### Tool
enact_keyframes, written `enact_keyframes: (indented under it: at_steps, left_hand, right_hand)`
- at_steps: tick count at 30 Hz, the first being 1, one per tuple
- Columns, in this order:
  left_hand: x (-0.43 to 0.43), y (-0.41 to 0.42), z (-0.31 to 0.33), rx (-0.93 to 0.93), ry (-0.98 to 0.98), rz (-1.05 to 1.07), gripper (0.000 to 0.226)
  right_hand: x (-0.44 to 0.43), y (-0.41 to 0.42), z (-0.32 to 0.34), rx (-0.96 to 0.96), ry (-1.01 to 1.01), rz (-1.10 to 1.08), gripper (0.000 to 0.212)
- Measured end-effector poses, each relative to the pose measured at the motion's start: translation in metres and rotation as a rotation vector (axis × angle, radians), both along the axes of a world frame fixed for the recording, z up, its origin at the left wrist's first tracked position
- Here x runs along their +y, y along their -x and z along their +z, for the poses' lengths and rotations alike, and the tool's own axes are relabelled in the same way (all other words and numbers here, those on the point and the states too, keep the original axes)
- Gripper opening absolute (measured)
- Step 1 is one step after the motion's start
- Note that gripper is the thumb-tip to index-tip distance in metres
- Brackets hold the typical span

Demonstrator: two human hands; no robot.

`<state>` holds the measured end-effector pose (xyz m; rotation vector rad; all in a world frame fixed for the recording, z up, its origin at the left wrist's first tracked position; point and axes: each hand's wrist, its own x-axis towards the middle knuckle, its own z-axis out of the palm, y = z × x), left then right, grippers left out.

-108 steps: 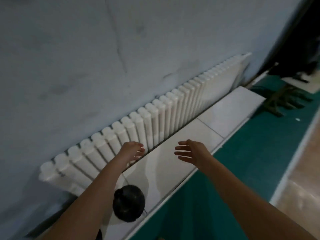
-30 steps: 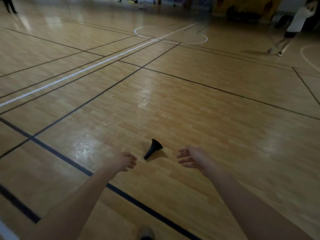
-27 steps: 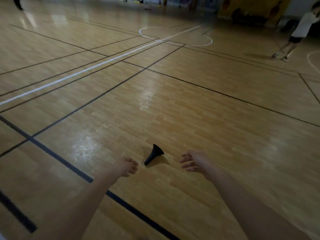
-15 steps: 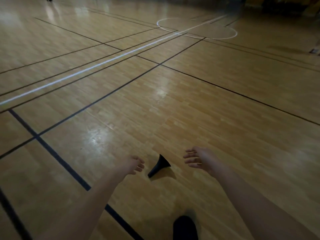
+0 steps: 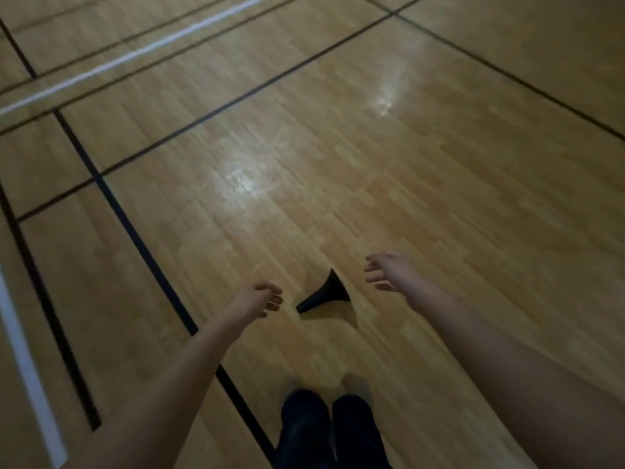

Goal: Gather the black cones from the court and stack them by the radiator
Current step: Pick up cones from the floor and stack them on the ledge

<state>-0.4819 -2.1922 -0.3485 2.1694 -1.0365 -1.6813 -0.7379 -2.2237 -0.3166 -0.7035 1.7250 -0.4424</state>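
I see the cone (image 5: 325, 294) lying on its side on the floor (image 5: 439, 184) between both hands, its narrow tip aimed at my left hand (image 5: 257, 299) and its wide base toward my right hand (image 5: 389, 270). The left hand looks slightly nearer, fingers loosely curled and empty. The right hand's fingers are spread apart. Both arms reach forward.

Both bare arms stretch forward and down. The left forearm (image 5: 176, 377) and right forearm (image 5: 507, 350) converge slightly toward the hands. The left hand (image 5: 258, 299) is palm-down, its fingers loosely curled under and holding nothing. The right hand (image 5: 389, 270) reaches a little farther out than the left, with a clear gap between the 2. Its fingers are spread, slightly bent and point toward the left hand, and it holds nothing. Both wrists run straight on from the forearms.
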Motion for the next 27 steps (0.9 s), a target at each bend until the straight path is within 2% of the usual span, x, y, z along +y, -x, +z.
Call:
enact_keyframes:
  at_steps: [5,8,10,18,21,27]
  left_hand:
    - [-0.034,-0.003,-0.092,-0.014,-0.061,0.044,0.025]
    - [-0.04,-0.008,-0.16,-0.037,-0.102,0.048,0.02]
    - [-0.041,-0.01,-0.21,-0.042,-0.128,0.054,0.026]
    - [-0.033,0.001,-0.44,-0.056,-0.253,0.076,0.044]
    - [-0.036,0.013,-0.504,-0.028,-0.324,0.097,0.049]
    - [-0.054,0.028,-0.594,0.014,-0.301,0.262,0.053]
  right_hand:
    - [-0.026,0.004,-0.097,0.09,-0.069,0.126,0.032]
    - [-0.031,0.002,-0.162,0.226,-0.057,0.31,0.036]
    - [-0.033,0.0,-0.205,0.264,-0.063,0.376,0.039]
    - [-0.041,-0.014,-0.432,0.29,-0.09,0.371,0.056]
    - [-0.044,-0.015,-0.488,0.281,-0.048,0.369,0.054]
    - [-0.054,-0.022,-0.56,0.236,0.071,0.353,0.071]
